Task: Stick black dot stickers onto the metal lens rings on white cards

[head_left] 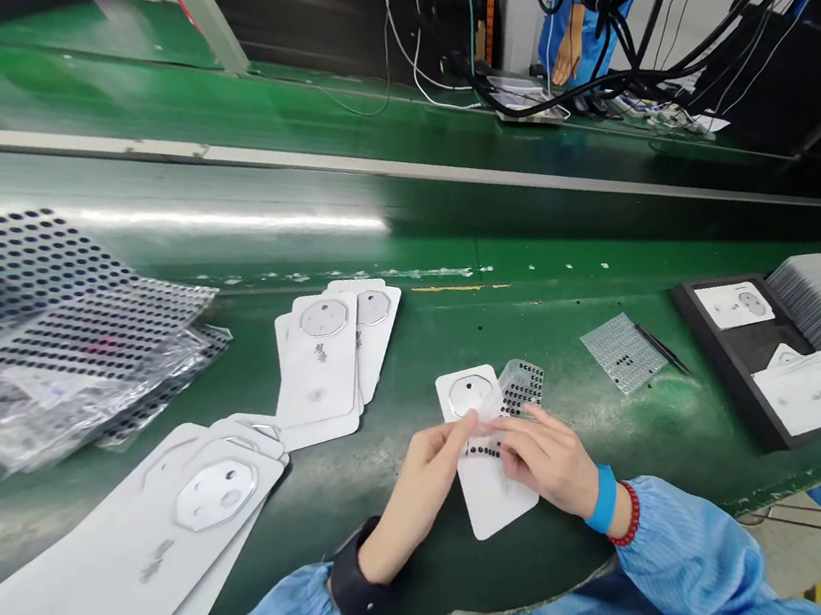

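Observation:
A white rounded panel [494, 510] with a round silver-edged plate at its far end lies on the green bench in front of me. Over it is a sheet of small black adhesive dots [521, 388] with a clear film [491, 405] curling up from it. My left hand [430, 456] pinches the film between thumb and forefinger. From the right, my right hand [549, 459] grips the dot sheet, its fingers bent over the near part, forefinger reaching toward the film. Fingers and film partly hide the middle of the sheet.
Stacks of similar white panels [319, 361] and larger ones [177, 529] lie left. Bagged dot sheets [73, 344] sit farther left. Another dot sheet [622, 354] and black tweezers [662, 349] lie right, near a black tray [723, 374] of panels. A person's hand [569, 51] shows behind.

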The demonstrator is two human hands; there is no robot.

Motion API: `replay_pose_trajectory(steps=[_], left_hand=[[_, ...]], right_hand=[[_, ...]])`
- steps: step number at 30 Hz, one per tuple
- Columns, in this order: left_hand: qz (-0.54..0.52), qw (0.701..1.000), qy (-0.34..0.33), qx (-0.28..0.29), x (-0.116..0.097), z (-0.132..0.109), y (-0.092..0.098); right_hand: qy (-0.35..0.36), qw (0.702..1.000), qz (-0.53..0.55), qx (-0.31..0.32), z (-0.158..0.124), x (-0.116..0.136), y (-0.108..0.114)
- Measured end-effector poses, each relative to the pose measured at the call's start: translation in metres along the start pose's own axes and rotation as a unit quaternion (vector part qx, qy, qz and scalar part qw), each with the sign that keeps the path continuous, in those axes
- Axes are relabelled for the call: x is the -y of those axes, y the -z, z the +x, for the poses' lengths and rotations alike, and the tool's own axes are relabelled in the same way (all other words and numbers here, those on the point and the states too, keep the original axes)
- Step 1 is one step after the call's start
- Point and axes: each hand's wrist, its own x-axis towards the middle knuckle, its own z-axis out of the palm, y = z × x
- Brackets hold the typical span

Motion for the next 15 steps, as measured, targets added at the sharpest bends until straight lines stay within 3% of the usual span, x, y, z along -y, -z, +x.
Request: replay_pose_trajectory(steps=[6, 8, 11, 15], left_hand=[[0.100, 0.976, -0.132, -0.139, -0.011, -0.007, 0.013], [0.102, 0.973, -0.158, -0.132, -0.014, -0.012, 0.011], [0.079, 0.983, -0.152, -0.071, -0.014, -0.016, 0.006], [0.091, 0.982, -0.162, -0.043, -0.011, -0.018, 0.005]], right_hand=[[-0.128, 0.982, 0.128, 0.051, -0.011, -0.021, 0.018], [-0.170, 0.969, 0.175, 0.030, -0.002, -0.020, 0.027], [-0.182, 0.959, 0.215, -0.037, 0.021, -0.010, 0.033], [-0.191, 0.940, 0.281, -0.038, 0.045, 0.002, 0.028]])
